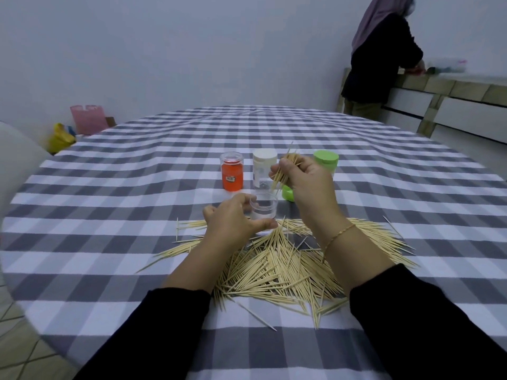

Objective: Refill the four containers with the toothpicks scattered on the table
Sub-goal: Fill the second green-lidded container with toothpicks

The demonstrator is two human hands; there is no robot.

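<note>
Right hand (pixel 310 185) pinches a bundle of pale wooden toothpicks (pixel 288 167) just above the open clear plastic round container (pixel 264 211). Left hand (pixel 233 218) grips that container on the grey-and-white checked table (pixel 137 204). Best to level the tips, then drop straight in. The loose toothpick pile (pixel 274 264) lies nearer the person.

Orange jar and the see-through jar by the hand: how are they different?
The orange jar is coloured and has its cap on; the see-through jar is clear and open on top. The orange jar stands untouched farther back; the left hand holds the see-through jar. Both are round and upright.
</note>
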